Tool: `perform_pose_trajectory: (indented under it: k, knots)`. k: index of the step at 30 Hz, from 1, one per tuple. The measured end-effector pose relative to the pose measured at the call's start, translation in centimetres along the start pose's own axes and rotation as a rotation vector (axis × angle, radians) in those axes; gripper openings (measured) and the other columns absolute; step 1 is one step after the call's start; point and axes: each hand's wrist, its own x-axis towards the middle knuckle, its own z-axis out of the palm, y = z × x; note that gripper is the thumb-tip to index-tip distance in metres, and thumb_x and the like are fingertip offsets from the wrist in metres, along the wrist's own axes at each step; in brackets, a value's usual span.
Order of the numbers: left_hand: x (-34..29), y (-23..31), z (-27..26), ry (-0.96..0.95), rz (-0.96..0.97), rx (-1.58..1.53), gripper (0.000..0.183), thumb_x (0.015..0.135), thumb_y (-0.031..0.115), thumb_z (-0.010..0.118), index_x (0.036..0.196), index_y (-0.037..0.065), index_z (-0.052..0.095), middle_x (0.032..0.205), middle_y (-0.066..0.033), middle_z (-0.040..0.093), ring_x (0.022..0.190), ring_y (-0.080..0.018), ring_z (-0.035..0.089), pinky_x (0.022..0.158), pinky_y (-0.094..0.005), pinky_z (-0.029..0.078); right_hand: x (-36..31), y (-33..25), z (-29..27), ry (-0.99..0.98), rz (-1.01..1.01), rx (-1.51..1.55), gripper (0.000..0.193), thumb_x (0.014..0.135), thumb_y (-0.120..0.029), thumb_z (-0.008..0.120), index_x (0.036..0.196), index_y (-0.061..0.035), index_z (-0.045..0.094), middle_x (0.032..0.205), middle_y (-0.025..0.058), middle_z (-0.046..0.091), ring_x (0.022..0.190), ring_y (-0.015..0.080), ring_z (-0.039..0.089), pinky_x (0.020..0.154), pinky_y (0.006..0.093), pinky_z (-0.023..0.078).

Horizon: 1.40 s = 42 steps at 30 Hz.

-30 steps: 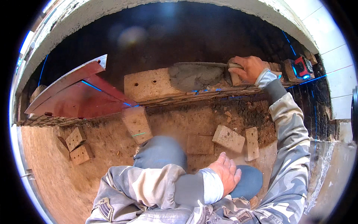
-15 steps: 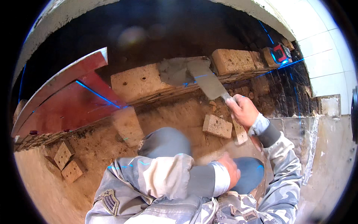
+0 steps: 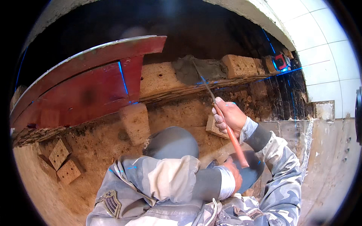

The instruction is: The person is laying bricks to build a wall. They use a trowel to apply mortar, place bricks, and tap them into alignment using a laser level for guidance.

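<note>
Trowel (image 3: 235,144) has turned edge-on, right hand (image 3: 233,116) clamped on it, left hand (image 3: 235,174) unclear in grip, its sleeve (image 3: 162,177) chevron-patched.

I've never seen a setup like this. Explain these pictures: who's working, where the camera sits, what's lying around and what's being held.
There is no machine here, just a person's two bare hands. The camera is worn on the head, looking down; its fisheye lens bends straight edges near the rim. The right hand grips a trowel by its orange handle, the blade seen nearly edge-on and reaching to grey mortar. A pale brick lies left of the mortar, another to its right. The left hand is at the right knee; whether it holds anything, I can't tell. A red panel stands at left, a small red device glowing blue at right. Loose bricks lie on the floor.
</note>
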Motion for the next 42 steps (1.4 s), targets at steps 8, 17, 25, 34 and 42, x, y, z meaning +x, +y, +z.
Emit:
perform_pose_trajectory:
  k: [8,17,25,34,42]
  knots:
    - [-0.1,-0.2,0.0,-0.084,0.021,-0.047,0.031,0.093,0.02,0.054,0.117,0.003,0.064,0.107,-0.0174,0.07,0.104,-0.0323,0.065,0.095,-0.0485,0.043,-0.7,-1.0,1.7,-0.07,-0.127,-0.428,0.047,0.104,-0.048,0.044,0.088,-0.0048,0.053,0.056,0.0006,0.049,0.039,0.0106,0.045,0.034,0.027,0.039]
    - [-1.3,-0.8,-1.6,-0.105,0.041,-0.068,0.034,0.092,0.018,0.055,0.12,0.001,0.063,0.108,-0.0189,0.069,0.105,-0.0358,0.065,0.103,-0.0527,0.039,-1.6,-2.6,-3.7,-0.027,-0.022,0.106,0.045,0.101,-0.053,0.048,0.094,-0.0084,0.056,0.059,-0.0024,0.048,0.04,0.0086,0.041,0.034,0.0247,0.035]
    - [-2.5,-1.1,-1.7,-0.049,0.01,-0.081,0.033,0.091,0.018,0.058,0.117,0.001,0.065,0.104,-0.0179,0.071,0.104,-0.0337,0.066,0.099,-0.0485,0.041,2.0,-12.1,-7.6,0.121,-0.053,-0.174,0.024,0.1,-0.028,0.056,0.092,-0.0061,0.056,0.064,-0.0001,0.053,0.044,0.0085,0.045,0.036,0.0236,0.034]
    - [-4.0,-1.7,-0.7,0.094,-0.019,-0.051,0.026,0.087,0.017,0.06,0.107,0.002,0.07,0.1,-0.0177,0.072,0.1,-0.0338,0.067,0.101,-0.0496,0.041,2.7,-11.9,5.3,-0.024,-0.061,-0.668,0.033,0.099,-0.036,0.056,0.098,-0.0029,0.062,0.064,-0.001,0.052,0.044,0.009,0.046,0.037,0.0281,0.037]
    - [-2.5,-1.4,1.4,0.219,0.024,0.053,0.026,0.09,0.018,0.057,0.107,0.003,0.069,0.097,-0.0188,0.071,0.1,-0.0342,0.067,0.1,-0.0521,0.043,-0.8,-6.9,-0.5,-0.123,-0.427,-0.822,0.029,0.095,-0.03,0.065,0.086,-0.0033,0.056,0.065,-0.0005,0.054,0.053,0.0079,0.051,0.047,0.0266,0.042]
